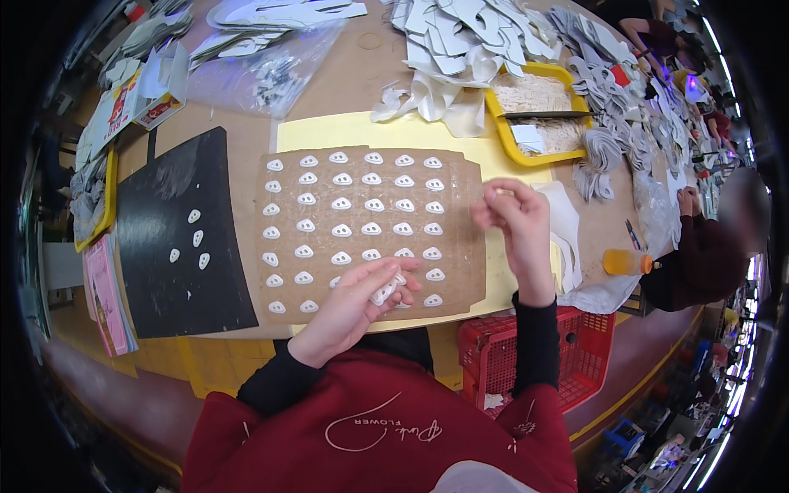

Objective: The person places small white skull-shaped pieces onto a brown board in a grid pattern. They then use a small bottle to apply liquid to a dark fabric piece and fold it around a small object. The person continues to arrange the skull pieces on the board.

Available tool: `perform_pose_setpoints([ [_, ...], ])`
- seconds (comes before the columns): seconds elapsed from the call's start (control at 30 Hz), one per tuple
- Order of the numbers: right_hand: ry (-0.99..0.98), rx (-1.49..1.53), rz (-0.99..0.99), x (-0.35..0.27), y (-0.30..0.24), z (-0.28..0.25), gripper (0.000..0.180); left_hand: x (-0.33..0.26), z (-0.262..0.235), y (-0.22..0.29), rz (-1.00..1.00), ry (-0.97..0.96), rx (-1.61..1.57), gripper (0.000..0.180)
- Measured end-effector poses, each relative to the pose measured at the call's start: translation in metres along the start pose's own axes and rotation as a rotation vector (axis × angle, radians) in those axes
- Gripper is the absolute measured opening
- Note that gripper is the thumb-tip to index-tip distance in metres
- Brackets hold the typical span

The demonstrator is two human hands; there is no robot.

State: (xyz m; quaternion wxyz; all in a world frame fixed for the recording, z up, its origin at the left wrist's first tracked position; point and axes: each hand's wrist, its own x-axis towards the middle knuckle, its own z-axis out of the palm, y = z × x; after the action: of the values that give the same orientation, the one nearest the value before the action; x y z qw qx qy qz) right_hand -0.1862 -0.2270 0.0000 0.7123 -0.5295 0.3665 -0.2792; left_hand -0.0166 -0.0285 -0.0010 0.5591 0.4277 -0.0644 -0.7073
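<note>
A brown cardboard sheet [464, 238] carries rows of small white rounded pieces with two dark holes each, such as the white piece [372, 158] near its far edge. Over the near part of the sheet, my left hand [349, 308] is closed around white two-holed pieces [385, 290]; how many is hidden by the fingers. My right hand [522, 218] is raised beside the sheet's right edge, thumb and fingertips pinched together. What sits between those fingertips, if anything, is too small to tell.
A black board [181, 271] with several loose white pieces lies at left. Yellow sheeting [329, 130] shows under the cardboard. A yellow tray [538, 156] stands far right, below piles of grey-white cut pieces [460, 37]. A bottle [626, 262] and red basket [588, 361] are at right.
</note>
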Motion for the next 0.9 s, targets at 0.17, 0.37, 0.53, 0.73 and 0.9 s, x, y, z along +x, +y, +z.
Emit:
perform_pose_setpoints([
  [0.17, 0.065, 0.027, -0.023, 0.035, -0.003, -0.003, 0.022, -0.011, -0.012, 0.000, 0.012, -0.051, -0.023, 0.036],
  [0.37, 0.109, -0.110, -0.067, 0.052, 0.014, -0.013, 0.022, -0.016, -0.016, -0.007, -0.011, -0.087, -0.043, 0.035],
  [0.53, 0.125, -0.150, -0.056, 0.055, 0.018, -0.014, 0.024, -0.020, -0.018, -0.010, -0.035, -0.095, -0.049, 0.034],
  [0.73, 0.120, -0.299, -0.140, 0.065, 0.025, -0.015, 0.022, -0.019, -0.020, -0.013, -0.035, -0.102, -0.072, 0.037],
  [0.9, 0.148, -0.486, -0.127, 0.068, 0.023, 0.000, 0.018, -0.021, -0.008, -0.007, -0.056, -0.049, -0.131, 0.044],
])
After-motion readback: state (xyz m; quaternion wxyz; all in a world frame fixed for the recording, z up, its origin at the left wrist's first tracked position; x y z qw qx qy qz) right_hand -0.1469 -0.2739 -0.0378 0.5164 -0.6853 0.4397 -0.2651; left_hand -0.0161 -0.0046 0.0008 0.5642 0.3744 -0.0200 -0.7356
